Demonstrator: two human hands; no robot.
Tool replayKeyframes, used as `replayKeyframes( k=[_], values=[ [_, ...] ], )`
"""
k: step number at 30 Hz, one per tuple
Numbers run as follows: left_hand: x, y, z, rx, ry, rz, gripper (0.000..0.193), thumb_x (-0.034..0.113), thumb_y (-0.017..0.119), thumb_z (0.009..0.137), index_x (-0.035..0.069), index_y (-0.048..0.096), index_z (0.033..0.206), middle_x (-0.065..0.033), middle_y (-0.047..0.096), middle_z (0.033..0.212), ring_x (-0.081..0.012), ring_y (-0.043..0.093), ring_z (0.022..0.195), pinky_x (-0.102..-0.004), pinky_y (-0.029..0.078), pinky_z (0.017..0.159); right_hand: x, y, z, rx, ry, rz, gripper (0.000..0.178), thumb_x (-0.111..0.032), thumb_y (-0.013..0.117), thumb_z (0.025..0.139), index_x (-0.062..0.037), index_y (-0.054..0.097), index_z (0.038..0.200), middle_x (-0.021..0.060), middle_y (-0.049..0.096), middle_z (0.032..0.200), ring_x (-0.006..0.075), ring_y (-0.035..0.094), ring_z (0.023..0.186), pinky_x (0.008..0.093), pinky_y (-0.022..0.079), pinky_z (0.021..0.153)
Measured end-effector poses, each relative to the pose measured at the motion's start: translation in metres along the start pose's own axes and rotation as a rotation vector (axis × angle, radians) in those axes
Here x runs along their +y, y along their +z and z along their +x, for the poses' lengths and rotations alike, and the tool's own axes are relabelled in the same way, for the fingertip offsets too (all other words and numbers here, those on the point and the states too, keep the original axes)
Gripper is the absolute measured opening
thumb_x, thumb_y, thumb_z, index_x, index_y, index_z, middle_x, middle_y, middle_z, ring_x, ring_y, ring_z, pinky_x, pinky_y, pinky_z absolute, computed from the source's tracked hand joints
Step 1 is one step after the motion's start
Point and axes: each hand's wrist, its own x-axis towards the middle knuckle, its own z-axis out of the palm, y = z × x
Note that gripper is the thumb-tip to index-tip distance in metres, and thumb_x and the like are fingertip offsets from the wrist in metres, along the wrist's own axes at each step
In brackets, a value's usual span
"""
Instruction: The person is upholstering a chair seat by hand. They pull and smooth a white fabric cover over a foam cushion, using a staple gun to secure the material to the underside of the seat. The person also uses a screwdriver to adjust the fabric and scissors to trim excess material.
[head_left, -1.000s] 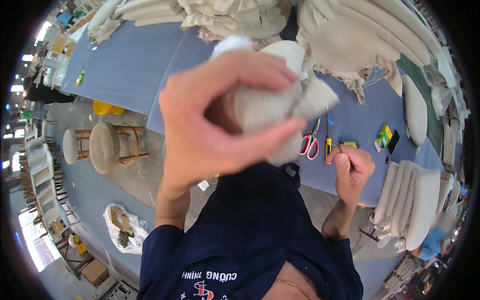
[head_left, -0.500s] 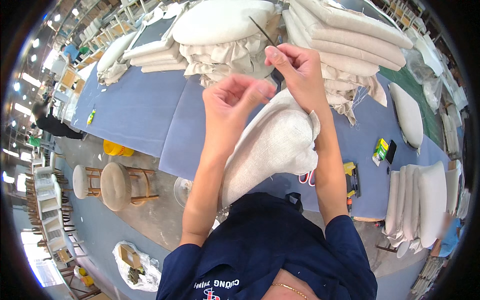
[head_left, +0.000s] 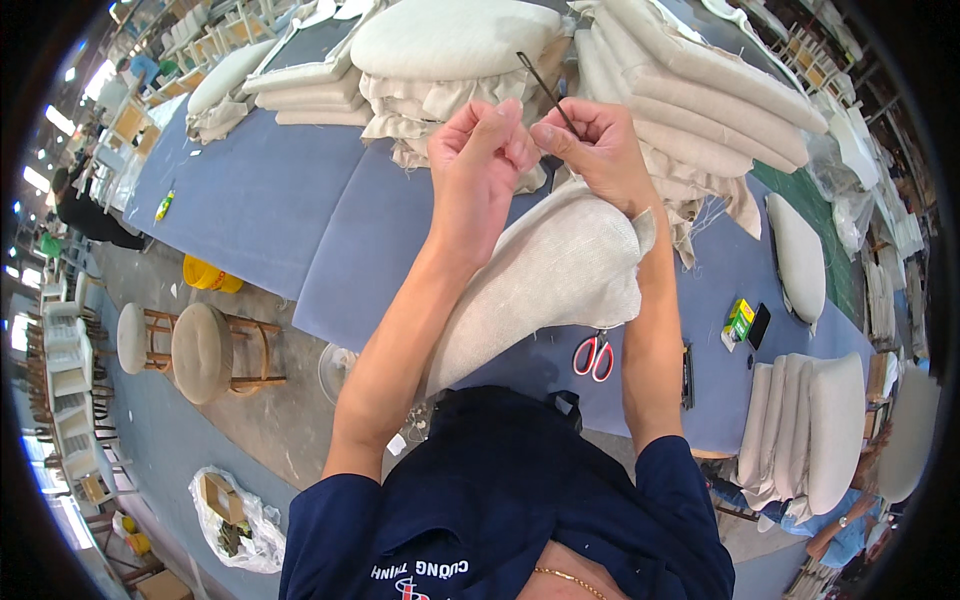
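A long dark needle (head_left: 541,84) with an eye at its upper end is pinched in my right hand (head_left: 604,152), pointing up and to the left. My left hand (head_left: 474,160) is closed in a pinch just beside the right fingertips; what it grips is too fine or hidden to make out. Below both hands, a beige fabric-covered cushion (head_left: 545,275) stands tilted between my forearms, its upper end near my right wrist. Scissors (head_left: 593,357) with red and white handles lie on the blue-grey table (head_left: 400,225) by my right forearm.
Piles of beige cushions (head_left: 455,45) stand along the table's far side. At right lie a single cushion (head_left: 797,250), a green-yellow box (head_left: 739,320) and upright cushions (head_left: 830,430). Round stools (head_left: 202,352) and a yellow bucket (head_left: 212,274) stand left. People are at both sides.
My left hand has risen and moved right, closer to the needle. The needle's eye end now shows more clearly. The scissors have come into fuller view, and a person has appeared at lower right.
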Motion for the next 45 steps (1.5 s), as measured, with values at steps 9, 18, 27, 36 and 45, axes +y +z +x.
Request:
replayKeyframes(
  k=[9, 18, 27, 36, 45],
  values=[
    [0.057, 0.035, -0.068, -0.226, 0.587, 1.482, 0.033, 0.014, 0.089, 0.066, 0.008, 0.062, 0.084, -0.0069, 0.061, 0.090, -0.0262, 0.057, 0.084, -0.0367, 0.045, 0.074, 0.019, 0.031, 0.042, 0.139, -0.049, 0.043, 0.030, -0.029, 0.064, 0.100, 0.0006, 0.066, 0.099, -0.0056, 0.055, 0.069, 0.0026, 0.044, 0.061, 0.0227, 0.035, 0.053],
    [0.050, 0.010, -0.093, -0.063, 0.837, 2.095, 0.027, 0.010, 0.078, 0.071, 0.007, 0.060, 0.091, -0.0158, 0.052, 0.106, -0.0332, 0.052, 0.094, -0.0417, 0.044, 0.081, 0.010, 0.064, 0.063, 0.290, -0.336, 0.092, 0.030, -0.027, 0.073, 0.093, 0.0022, 0.068, 0.086, 0.0019, 0.067, 0.072, 0.0056, 0.058, 0.067, 0.0228, 0.044, 0.059],
    [0.076, -0.034, -0.028, 0.021, 0.311, 1.321, 0.017, 0.016, 0.063, 0.094, 0.002, 0.059, 0.086, -0.0074, 0.053, 0.113, -0.0225, 0.040, 0.106, -0.0341, 0.031, 0.099, -0.029, 0.060, -0.034, 0.296, -0.216, 0.411, 0.021, -0.005, 0.082, 0.084, 0.0026, 0.073, 0.101, 0.0029, 0.071, 0.089, 0.0035, 0.061, 0.078, 0.0179, 0.051, 0.064],
    [0.070, -0.039, -0.024, 0.011, 0.297, 1.101, 0.020, 0.016, 0.063, 0.096, 0.004, 0.062, 0.080, -0.0110, 0.043, 0.137, -0.0170, 0.036, 0.132, -0.0378, 0.022, 0.114, -0.009, 0.099, -0.024, 0.400, -0.120, 0.207, 0.017, -0.010, 0.083, 0.081, -0.0012, 0.075, 0.094, -0.0004, 0.071, 0.079, 0.0021, 0.057, 0.070, 0.0202, 0.043, 0.057],
    [0.060, -0.023, -0.037, -0.177, 0.399, 1.266, 0.020, 0.020, 0.070, 0.093, 0.002, 0.064, 0.086, -0.0170, 0.043, 0.137, -0.0299, 0.030, 0.132, -0.0494, 0.017, 0.117, 0.003, 0.084, -0.028, 0.463, -0.090, 0.035, 0.024, -0.014, 0.081, 0.080, 0.0019, 0.064, 0.075, 0.0020, 0.057, 0.060, 0.0071, 0.049, 0.057, 0.0256, 0.040, 0.052]
  ],
)
